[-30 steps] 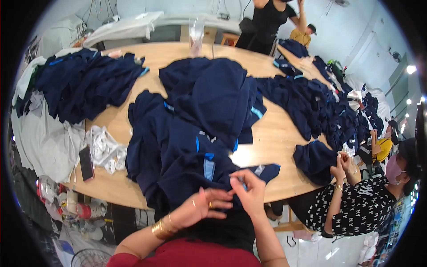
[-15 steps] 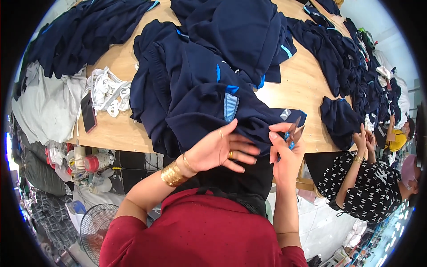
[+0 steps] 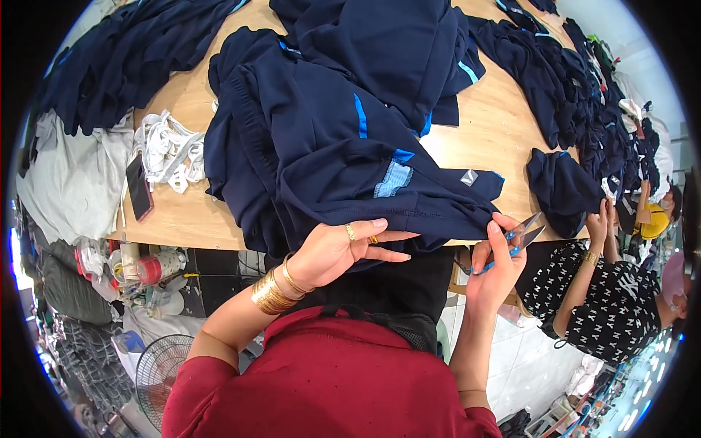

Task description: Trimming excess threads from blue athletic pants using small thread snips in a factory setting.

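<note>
A navy garment, with a gathered band at its left and blue insets, lies bunched on the table. Its narrow part, bearing a light blue panel and a small pale logo, stretches right along the table's near edge. My left hand is at the near edge of this cloth, thumb against it and fingers extended and apart. Blue-handled scissors sit in my right hand, blades parted and pointing up to the right. Its thumb and fingertips also touch the cloth's right end.
White tangled strips and a phone lie left on the wooden table. More navy garments are heaped behind and to the right. A co-worker handles dark cloth at right. A fan stands lower left.
My left hand has lowered onto the cloth's near edge. My right hand has moved right and down with the scissors. The cloth's near part is now drawn out flatter between them.
</note>
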Demonstrator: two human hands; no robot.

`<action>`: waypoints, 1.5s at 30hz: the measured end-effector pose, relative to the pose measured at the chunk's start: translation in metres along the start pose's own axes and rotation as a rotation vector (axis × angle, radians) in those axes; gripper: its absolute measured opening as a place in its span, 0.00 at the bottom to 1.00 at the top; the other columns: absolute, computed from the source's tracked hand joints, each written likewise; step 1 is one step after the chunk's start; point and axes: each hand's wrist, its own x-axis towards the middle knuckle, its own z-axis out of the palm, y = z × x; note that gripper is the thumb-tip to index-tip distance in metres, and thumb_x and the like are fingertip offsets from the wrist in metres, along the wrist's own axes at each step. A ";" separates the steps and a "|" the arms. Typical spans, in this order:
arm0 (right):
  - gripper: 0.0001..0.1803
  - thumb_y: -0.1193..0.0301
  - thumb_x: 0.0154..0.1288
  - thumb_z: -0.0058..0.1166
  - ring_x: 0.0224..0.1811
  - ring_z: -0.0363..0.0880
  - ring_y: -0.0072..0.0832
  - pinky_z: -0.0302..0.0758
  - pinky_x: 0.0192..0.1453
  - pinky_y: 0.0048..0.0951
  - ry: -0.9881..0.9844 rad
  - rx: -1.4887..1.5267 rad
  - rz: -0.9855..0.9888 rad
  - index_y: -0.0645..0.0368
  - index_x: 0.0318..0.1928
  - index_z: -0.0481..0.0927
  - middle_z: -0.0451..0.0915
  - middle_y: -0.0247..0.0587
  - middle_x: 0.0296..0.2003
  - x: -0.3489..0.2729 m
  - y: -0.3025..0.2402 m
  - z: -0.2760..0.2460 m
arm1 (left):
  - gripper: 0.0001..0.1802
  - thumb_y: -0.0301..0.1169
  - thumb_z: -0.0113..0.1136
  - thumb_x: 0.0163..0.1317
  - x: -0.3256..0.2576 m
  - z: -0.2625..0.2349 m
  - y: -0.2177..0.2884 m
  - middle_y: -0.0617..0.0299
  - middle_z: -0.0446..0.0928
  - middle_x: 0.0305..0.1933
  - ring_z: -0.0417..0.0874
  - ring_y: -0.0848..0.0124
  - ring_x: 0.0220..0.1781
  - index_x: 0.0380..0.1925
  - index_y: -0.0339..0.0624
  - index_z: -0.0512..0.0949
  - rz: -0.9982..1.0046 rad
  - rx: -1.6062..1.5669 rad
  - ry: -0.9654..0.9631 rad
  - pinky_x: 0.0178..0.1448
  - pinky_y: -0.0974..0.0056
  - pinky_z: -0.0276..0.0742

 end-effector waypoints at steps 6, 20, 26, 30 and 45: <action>0.07 0.80 0.58 0.54 0.09 0.55 0.12 0.48 0.14 0.17 -0.035 -0.082 -0.039 0.66 0.38 0.76 0.72 0.31 0.23 0.008 -0.005 0.002 | 0.16 0.28 0.45 0.68 0.006 0.007 0.007 0.48 0.72 0.54 0.73 0.54 0.58 0.49 0.24 0.71 0.028 0.119 0.032 0.61 0.52 0.72; 0.20 0.80 0.44 0.58 0.21 0.75 0.28 0.71 0.25 0.25 -0.622 -0.832 -0.713 0.51 0.41 0.81 0.74 0.34 0.24 -0.018 0.029 0.024 | 0.14 0.27 0.55 0.62 -0.002 -0.006 -0.018 0.59 0.77 0.47 0.79 0.70 0.48 0.46 0.32 0.76 0.039 0.694 0.167 0.55 0.69 0.73; 0.20 0.81 0.41 0.60 0.21 0.74 0.27 0.69 0.24 0.23 -0.628 -0.839 -0.788 0.53 0.40 0.82 0.75 0.35 0.24 -0.013 0.033 0.033 | 0.14 0.28 0.53 0.64 -0.004 -0.012 -0.003 0.54 0.78 0.46 0.79 0.70 0.48 0.44 0.28 0.77 -0.114 0.455 0.223 0.56 0.65 0.73; 0.17 0.81 0.44 0.62 0.20 0.73 0.26 0.68 0.22 0.23 -0.593 -0.755 -0.818 0.55 0.39 0.82 0.75 0.35 0.23 -0.011 0.042 0.034 | 0.16 0.30 0.50 0.66 -0.002 -0.005 0.004 0.54 0.78 0.47 0.79 0.68 0.49 0.45 0.27 0.75 -0.118 0.350 0.189 0.57 0.63 0.72; 0.08 0.79 0.51 0.61 0.26 0.79 0.26 0.73 0.30 0.22 -0.650 -0.742 -0.573 0.59 0.35 0.81 0.79 0.38 0.25 -0.016 0.024 0.044 | 0.18 0.31 0.48 0.67 -0.003 -0.007 0.006 0.47 0.76 0.49 0.78 0.58 0.53 0.47 0.22 0.72 -0.063 0.417 0.184 0.62 0.58 0.70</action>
